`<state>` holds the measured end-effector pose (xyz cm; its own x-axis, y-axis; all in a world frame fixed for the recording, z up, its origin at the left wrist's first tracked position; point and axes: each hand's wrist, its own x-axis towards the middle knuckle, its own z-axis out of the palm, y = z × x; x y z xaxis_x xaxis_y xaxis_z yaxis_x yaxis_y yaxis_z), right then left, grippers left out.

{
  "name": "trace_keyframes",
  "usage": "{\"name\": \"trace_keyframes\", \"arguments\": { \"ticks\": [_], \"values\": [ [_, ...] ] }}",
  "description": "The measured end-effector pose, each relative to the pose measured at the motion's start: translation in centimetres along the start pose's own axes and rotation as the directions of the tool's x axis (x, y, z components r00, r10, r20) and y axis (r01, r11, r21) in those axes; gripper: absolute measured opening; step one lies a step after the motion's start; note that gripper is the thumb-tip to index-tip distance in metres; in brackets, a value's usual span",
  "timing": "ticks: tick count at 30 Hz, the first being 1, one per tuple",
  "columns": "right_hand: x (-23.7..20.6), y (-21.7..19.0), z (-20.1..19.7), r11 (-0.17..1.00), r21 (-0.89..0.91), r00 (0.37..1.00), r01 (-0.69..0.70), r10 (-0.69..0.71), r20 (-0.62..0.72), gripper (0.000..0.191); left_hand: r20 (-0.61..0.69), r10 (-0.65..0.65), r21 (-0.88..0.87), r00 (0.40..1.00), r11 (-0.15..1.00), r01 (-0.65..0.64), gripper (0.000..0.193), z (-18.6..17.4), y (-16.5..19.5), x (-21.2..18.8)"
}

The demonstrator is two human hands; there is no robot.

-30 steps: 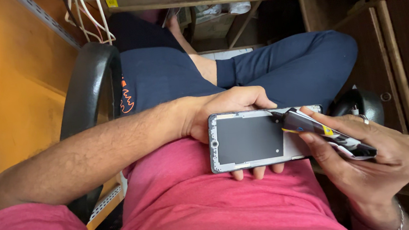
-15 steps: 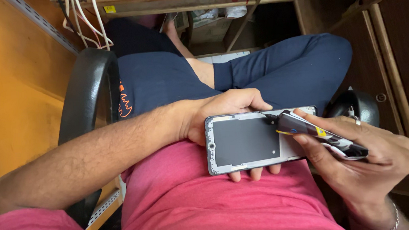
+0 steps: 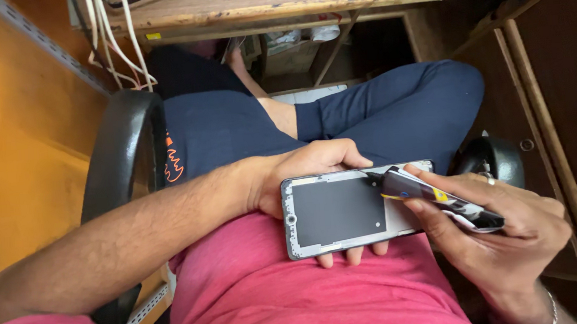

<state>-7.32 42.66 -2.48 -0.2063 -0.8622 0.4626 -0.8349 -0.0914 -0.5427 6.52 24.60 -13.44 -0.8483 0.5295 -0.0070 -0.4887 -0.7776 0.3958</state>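
At the centre of the frame I see the left hand [image 3: 303,178] wrapped around an opened grey smartphone with its dark inner panel facing up [image 3: 353,208], fingers curled underneath it above the pink shirt [image 3: 298,296]. The right hand [image 3: 503,235] pinches a slim dark tool with yellow markings [image 3: 440,199], its tip touching the phone's upper right corner. With the phone held over the lap, not on the wooden desk [image 3: 277,0] at the top, I judge the tip could slip and gouge the panel or the fingers.
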Motion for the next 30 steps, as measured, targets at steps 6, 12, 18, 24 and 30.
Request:
{"name": "trace_keyframes", "arguments": {
  "ticks": [6, 12, 18, 24, 30],
  "values": [
    [0.0, 0.6, -0.3, 0.999, 0.022, 1.000, -0.024, 0.024, 0.005, 0.034, 0.058, -0.006, -0.069, 0.998, 0.998, 0.010, 0.072, -0.5, 0.1, 0.2],
    [-0.1, 1.0, -0.7, 1.000, -0.009, 1.000, 0.000, 0.000, 0.002, 0.036, 0.091, -0.008, -0.157, 0.996, 0.987, 0.023, 0.071, -1.1, -0.1, 0.5],
    [-0.2, 1.1, -1.0, 0.999, -0.014, 0.999, -0.029, 0.030, 0.013, 0.035, 0.119, -0.010, -0.218, 0.993, 0.975, 0.036, 0.069, -1.3, -0.2, 0.6],
    [-0.4, 1.5, -0.9, 1.000, 0.006, 1.000, 0.004, -0.004, 0.004, 0.035, 0.102, -0.011, -0.215, 0.995, 0.976, 0.033, 0.069, -1.7, -0.4, 0.6],
    [-0.6, 1.7, -0.9, 0.998, -0.027, 0.999, -0.048, 0.048, 0.004, 0.035, 0.095, -0.029, -0.243, 0.995, 0.969, 0.052, 0.070, -1.9, -0.5, 0.7]
  ]
}}
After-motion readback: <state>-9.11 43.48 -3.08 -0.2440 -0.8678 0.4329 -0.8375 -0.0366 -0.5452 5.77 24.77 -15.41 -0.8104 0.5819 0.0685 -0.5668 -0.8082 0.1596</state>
